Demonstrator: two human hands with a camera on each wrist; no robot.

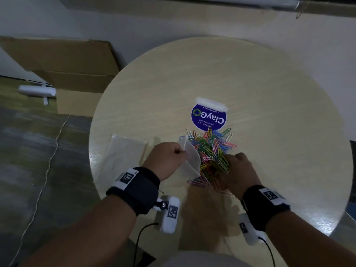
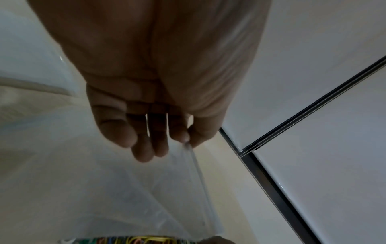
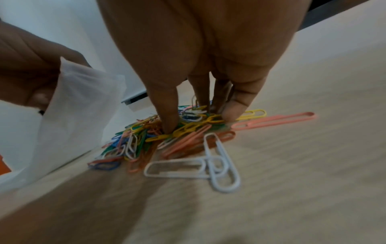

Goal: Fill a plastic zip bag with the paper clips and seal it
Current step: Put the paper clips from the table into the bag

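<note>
A heap of coloured paper clips [image 1: 211, 149] lies on the round wooden table [image 1: 250, 93]. My left hand [image 1: 169, 157] pinches the top edge of a clear plastic zip bag [image 1: 189, 160] and holds it up just left of the heap; the pinch on the bag's zip strip [image 2: 189, 147] shows in the left wrist view. My right hand [image 1: 236, 166] reaches down into the near side of the heap, its fingertips [image 3: 170, 128] and thumb dug in among the paper clips [image 3: 167, 137]. The zip bag [image 3: 69, 115] hangs at the left of that view.
A round blue-labelled tub lid [image 1: 209, 115] lies just beyond the heap. A pile of spare clear bags [image 1: 123, 153] lies at the table's left edge. Cardboard boxes [image 1: 73, 74] stand on the floor to the left. Loose white and pink clips [image 3: 219, 163] lie nearest me.
</note>
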